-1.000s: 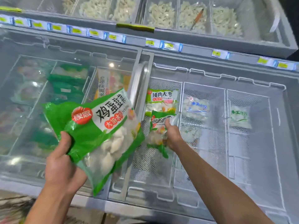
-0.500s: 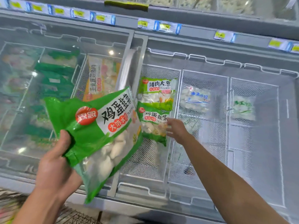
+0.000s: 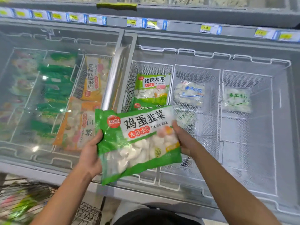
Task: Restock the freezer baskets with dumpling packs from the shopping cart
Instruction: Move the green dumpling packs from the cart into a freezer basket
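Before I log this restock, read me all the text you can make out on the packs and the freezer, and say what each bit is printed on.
"鸡蛋韭菜" and "大馅水饺": green pack held by both hands.
"猪肉大葱": green pack in basket.
"手工水饺": clear pack, blue print.
"手工水", last character blurred: clear pack, green print.
"玉米蔬菜猪肉": orange pack under glass.
Price tags: too blurred to read.

A green dumpling pack [image 3: 138, 143] with a white label band, black characters, a red round logo and a clear window showing pale dumplings is held flat, slightly tilted, above the near edge of the leftmost open freezer basket [image 3: 151, 64]. Inside that basket lie two more green packs [image 3: 152, 90], one overlapping the other. The shopping cart [image 3: 24, 203], dark wire, stands left of and below the basket, holding blurred green packs.
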